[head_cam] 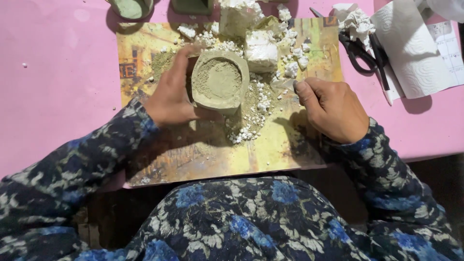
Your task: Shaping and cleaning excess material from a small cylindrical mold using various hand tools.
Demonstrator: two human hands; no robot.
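While the pink table (58,82) spreads widest under everything, a yellowish printed board (270,150) lies on it as the work surface, littered with olive-grey powder and white foam crumbs (251,123). Two white foam blocks (261,50) stand at the board's far side, and off to the right lie paper towels (411,48), black-handled scissors (360,50) and a crumpled tissue.

Near the board's middle sits a small grey-green clay bowl (220,82), thick-walled and holding loose powder of the same colour. The person's left hand (169,96) is curled around its left wall, fingers over the far rim and thumb along the near side, steadying it. Their right hand (333,108) is closed, with thumb and forefinger pinched on something small and pale at the fingertips just right of the bowl; what it is cannot be told.

Judging from this, the work goes best with the bowl kept braced flat against the board so its soft wall does not deform. The pinched piece should be brought in lightly. Crumbs are best kept clear of the rim, so none get pressed into the clay.
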